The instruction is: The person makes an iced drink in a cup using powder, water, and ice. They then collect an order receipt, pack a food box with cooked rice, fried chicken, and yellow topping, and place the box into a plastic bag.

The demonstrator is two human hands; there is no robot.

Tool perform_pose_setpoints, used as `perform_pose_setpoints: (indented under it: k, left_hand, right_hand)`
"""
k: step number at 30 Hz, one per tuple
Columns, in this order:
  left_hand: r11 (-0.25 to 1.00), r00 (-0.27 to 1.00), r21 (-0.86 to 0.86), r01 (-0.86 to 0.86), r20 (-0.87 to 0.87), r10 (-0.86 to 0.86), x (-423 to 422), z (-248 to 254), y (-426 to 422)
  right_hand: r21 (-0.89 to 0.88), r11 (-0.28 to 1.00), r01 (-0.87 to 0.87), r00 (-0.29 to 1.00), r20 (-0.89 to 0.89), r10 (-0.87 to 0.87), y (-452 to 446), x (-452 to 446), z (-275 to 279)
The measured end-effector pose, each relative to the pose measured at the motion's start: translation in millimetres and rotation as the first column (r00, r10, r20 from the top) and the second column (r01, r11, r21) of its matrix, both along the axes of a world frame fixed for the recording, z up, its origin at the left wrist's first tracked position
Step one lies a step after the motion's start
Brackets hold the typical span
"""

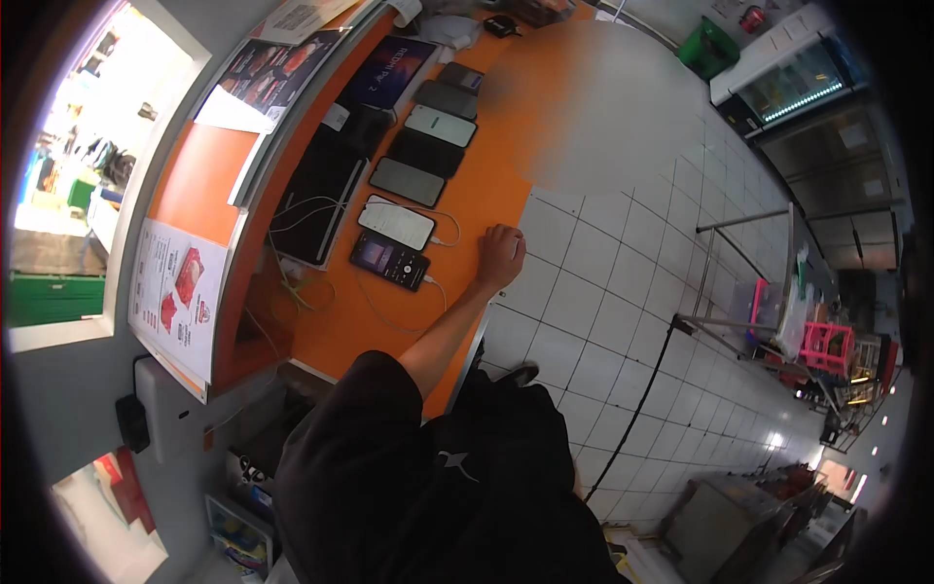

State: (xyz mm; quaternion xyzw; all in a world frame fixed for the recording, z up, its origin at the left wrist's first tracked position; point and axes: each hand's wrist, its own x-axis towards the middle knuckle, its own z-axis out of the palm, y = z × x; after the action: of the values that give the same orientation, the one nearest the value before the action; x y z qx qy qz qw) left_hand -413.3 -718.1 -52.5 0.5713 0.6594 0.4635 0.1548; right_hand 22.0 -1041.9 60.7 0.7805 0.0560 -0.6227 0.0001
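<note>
My left hand [501,257] rests at the edge of the orange table [467,255], its fingers curled in and nothing visible in them. Left of it lie a white-screened phone [396,222] and a dark phone [389,261] showing a lit app, each with a white cable plugged in. Further up the table is a row of several phones, among them a grey-screened one [408,182], a black one [425,154] and one with a pale screen [441,126]. My right hand is out of view.
A tablet box [392,72] and a black flat device [321,214] lie along the counter's inner side. Printed menus [182,292] cover the outer side. A large blur hides the table's far end. White floor tiles, a metal rack [744,229] and a glass-door fridge [798,88] are right.
</note>
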Motion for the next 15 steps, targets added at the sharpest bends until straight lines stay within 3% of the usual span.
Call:
perform_pose_setpoints:
  k: [2,3,4,5,6,7,8,9,10,11,12,13,15]
  left_hand:
    - [0.993,0.995,0.056,-0.104,0.002,0.104,-12,-6,15]
    - [0.989,0.99,0.05,-0.137,-0.013,0.138,-16,-6,21]
    - [0.984,0.984,0.046,-0.172,-0.028,0.173,-20,-4,23]
    - [0.978,0.977,0.044,-0.205,-0.045,0.207,-22,-2,24]
    - [0.975,0.974,0.038,-0.217,-0.062,0.219,-22,-3,25]
    - [0.974,0.97,0.027,-0.227,-0.083,0.228,-21,-4,22]
    - [0.959,0.952,0.007,-0.282,-0.123,0.281,-22,0,18]
    - [0.933,0.922,-0.022,-0.359,-0.166,0.351,-19,3,23]
    - [0.923,0.908,-0.041,-0.383,-0.204,0.367,-21,1,23]
    - [0.905,0.887,-0.059,-0.421,-0.235,0.397,-20,-1,26]
    - [0.882,0.871,-0.076,-0.464,-0.217,0.44,-17,1,27]
    - [0.858,0.854,-0.096,-0.505,-0.203,0.479,-14,4,29]
    - [0.817,0.818,-0.16,-0.554,-0.287,0.499,-8,12,35]
  right_hand:
    - [-0.024,0.991,-0.134,0.991,0.016,0.134,68,1,-15]
    - [0.095,0.961,-0.261,0.962,0.106,0.251,105,7,-28]
    - [0.322,0.833,-0.45,0.889,0.254,0.382,152,18,-51]
    - [0.451,0.615,-0.647,0.757,0.472,0.452,198,30,-76]
    - [0.503,0.44,-0.744,0.666,0.51,0.544,261,33,-86]
    - [0.633,0.394,-0.666,0.735,0.469,0.489,321,14,-92]
    - [0.724,0.223,-0.653,0.716,0.494,0.494,374,-44,-55]
    - [0.762,-0.069,-0.644,0.607,0.563,0.56,464,-143,2]
    - [0.775,-0.234,-0.587,0.551,0.594,0.586,516,-169,-14]
    - [0.736,-0.317,-0.598,0.465,0.641,0.611,555,-221,2]
    - [0.782,-0.399,-0.479,0.453,0.609,0.651,595,-263,2]
    - [0.704,-0.599,-0.381,0.376,0.71,0.596,644,-301,-22]
    - [0.663,-0.689,-0.293,0.32,0.747,0.583,696,-385,-23]
